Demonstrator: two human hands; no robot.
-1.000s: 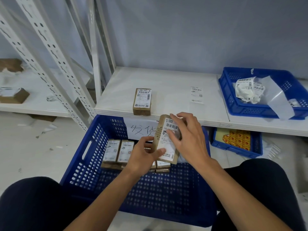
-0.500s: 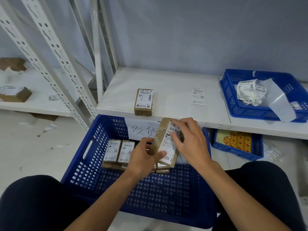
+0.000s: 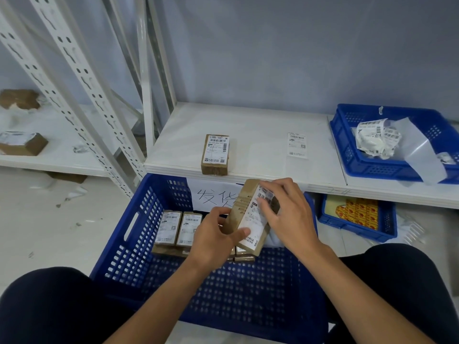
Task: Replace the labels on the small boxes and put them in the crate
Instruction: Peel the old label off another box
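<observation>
Bare left hand (image 3: 213,242), bare right hand (image 3: 290,217), bare forearms (image 3: 159,301); dark, near-black trousers (image 3: 52,309) over both knees.

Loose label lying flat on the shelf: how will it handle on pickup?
The label is probably floppy and very light: it looks like a thin sheet lying flush on the shelf. It is likely hard to pinch from above, with no raised edge showing; sliding it to the shelf lip may help.

Large blue perforated plastic crate (image 3: 129,247): near floor open from above; far end lined with labelled brown cardboard boxes (image 3: 178,229). White shelf board (image 3: 260,135) overhangs the far wall. Left hand (image 3: 213,242) and right hand (image 3: 290,214) hold a tilted brown carton (image 3: 250,219) above the row.
</observation>
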